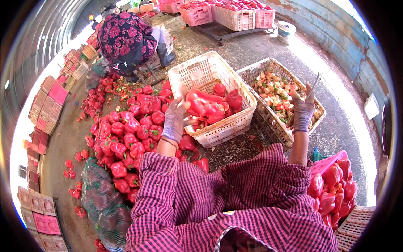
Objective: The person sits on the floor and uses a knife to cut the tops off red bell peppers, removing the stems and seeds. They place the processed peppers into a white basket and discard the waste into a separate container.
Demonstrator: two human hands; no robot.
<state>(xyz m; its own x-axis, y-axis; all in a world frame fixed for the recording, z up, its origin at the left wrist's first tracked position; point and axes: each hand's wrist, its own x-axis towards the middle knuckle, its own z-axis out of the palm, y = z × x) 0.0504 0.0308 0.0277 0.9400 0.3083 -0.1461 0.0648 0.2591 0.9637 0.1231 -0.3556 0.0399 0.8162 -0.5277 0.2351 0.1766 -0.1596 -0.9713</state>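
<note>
My left hand (175, 119), in a worn purple-and-grey glove, is over the near left rim of a white plastic crate (217, 138). Its fingers are apart, with nothing between them. Just beyond the fingertips, inside the crate, lie red bell peppers (204, 104), some of them looking cut. My right hand (302, 110), gloved too, holds a thin-bladed knife (313, 85) with the blade pointing up and away. Beneath that hand stands a dirty crate (274, 121) containing pepper cores and trimmings (274, 91).
Whole red peppers (132, 126) are heaped on the floor to my left, beside a filled green mesh bag (105, 204). Another container of peppers (333, 186) stands at my right. A person (126, 41) sits bent over ahead; loaded crates (234, 19) rest on a low cart (231, 33).
</note>
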